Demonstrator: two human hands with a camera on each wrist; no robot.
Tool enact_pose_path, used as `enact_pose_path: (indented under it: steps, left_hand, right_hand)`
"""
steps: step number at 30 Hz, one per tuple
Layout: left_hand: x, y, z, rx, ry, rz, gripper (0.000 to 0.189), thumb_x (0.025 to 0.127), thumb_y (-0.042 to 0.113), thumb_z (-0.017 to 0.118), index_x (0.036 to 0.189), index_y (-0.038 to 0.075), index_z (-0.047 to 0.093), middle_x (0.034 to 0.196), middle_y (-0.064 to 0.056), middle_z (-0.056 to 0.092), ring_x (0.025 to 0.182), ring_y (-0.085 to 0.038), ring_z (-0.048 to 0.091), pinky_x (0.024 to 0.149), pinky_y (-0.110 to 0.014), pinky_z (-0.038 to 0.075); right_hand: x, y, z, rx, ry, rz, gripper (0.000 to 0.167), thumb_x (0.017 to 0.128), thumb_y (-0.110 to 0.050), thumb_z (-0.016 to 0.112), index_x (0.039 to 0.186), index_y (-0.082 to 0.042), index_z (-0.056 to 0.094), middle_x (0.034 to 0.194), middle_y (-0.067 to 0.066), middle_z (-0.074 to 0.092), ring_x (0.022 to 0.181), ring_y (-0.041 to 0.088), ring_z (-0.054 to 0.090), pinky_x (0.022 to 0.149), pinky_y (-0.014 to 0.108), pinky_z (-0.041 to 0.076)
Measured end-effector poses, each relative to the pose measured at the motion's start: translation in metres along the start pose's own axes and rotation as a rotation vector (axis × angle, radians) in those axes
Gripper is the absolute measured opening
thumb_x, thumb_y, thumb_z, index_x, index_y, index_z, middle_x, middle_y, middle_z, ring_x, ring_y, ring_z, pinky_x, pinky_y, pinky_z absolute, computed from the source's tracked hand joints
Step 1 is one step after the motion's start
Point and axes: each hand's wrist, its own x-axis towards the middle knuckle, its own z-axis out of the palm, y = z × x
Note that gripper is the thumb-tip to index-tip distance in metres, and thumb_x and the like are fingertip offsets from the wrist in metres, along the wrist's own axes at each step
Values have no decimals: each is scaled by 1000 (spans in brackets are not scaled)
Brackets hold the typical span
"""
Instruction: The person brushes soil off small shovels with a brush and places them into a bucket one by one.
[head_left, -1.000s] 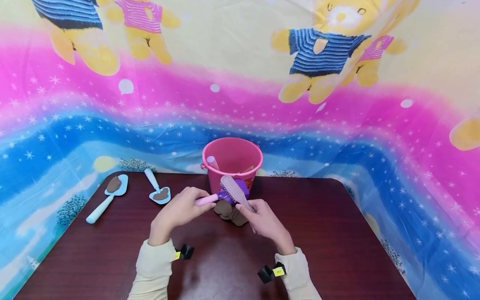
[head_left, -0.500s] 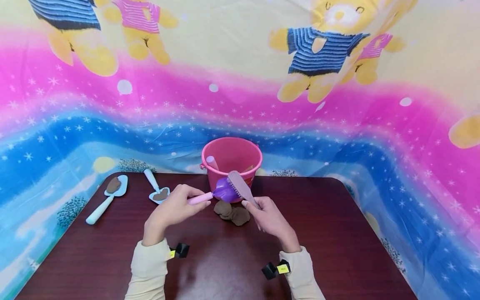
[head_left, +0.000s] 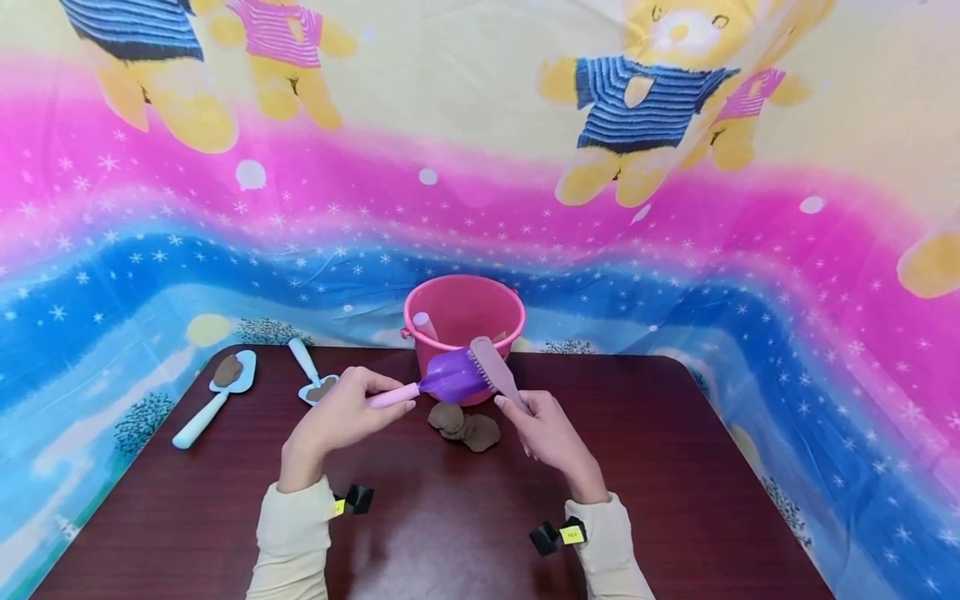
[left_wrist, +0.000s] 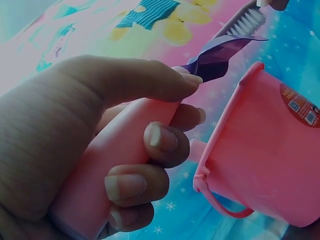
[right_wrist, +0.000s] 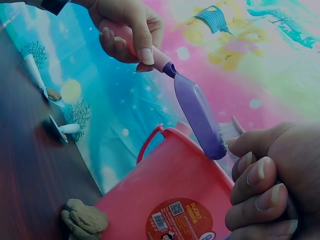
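My left hand [head_left: 347, 414] grips the pink handle of a toy shovel with a purple blade [head_left: 452, 377]. In the left wrist view its fingers curl round that handle [left_wrist: 117, 150], thumb along the top. My right hand [head_left: 551, 431] holds a mauve brush [head_left: 495, 367] by its handle. The brush's pale bristles [left_wrist: 250, 21] meet the far end of the shovel blade [right_wrist: 197, 117]. Both tools are held in the air, just in front of a pink bucket [head_left: 426, 354]. Brown clay lumps [head_left: 465, 427] lie on the table below them.
Two light-blue toy shovels lie at the table's left: one shovel [head_left: 198, 421] near the edge, another shovel [head_left: 302, 358] partly behind my left hand. Each carries brown clay. A pink handle [head_left: 423, 323] sticks up inside the bucket. Printed cloth [head_left: 480, 208] hangs behind the table [head_left: 637, 467].
The left hand has drawn the shovel leftward, while the right hand has shifted right with the brush. The brush now sits at the blade's tip, and more of the purple blade shows.
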Motion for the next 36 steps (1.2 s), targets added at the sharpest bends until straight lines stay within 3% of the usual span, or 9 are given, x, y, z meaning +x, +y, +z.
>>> enact_pose_path:
  steps: [9,21,27,36]
  left_hand:
    - [0,-2,-2,-10,11,15,27,89,27,79,110,10,80,91,3,75,77,-15,65,66,-31,56]
    - [1,-5,-2,-40,14,3,27,90,28,78,112,13,79,93,2,75,79,-18,64,67,-33,56]
    - [1,-6,-1,-30,17,-2,26,90,27,78,112,12,79,93,2,74,80,-18,64,67,-33,56]
    - [6,-5,5,-8,14,17,25,89,25,79,111,12,79,96,2,76,82,-16,65,68,-33,56]
  right_hand:
    - [0,1,-4,14,34,26,34,103,-38,59,88,-7,62,51,5,47,41,17,44,40,29,36]
    - [1,5,-7,-35,131,34,33,103,-33,61,84,-6,62,50,7,49,40,17,44,38,30,38]
    - [-1,2,-6,-14,177,-6,38,102,-34,62,77,-6,59,50,8,48,39,18,43,37,30,36]
    - [-1,-5,7,19,120,-32,38,102,-37,62,79,-7,59,50,7,49,40,18,46,38,31,38]
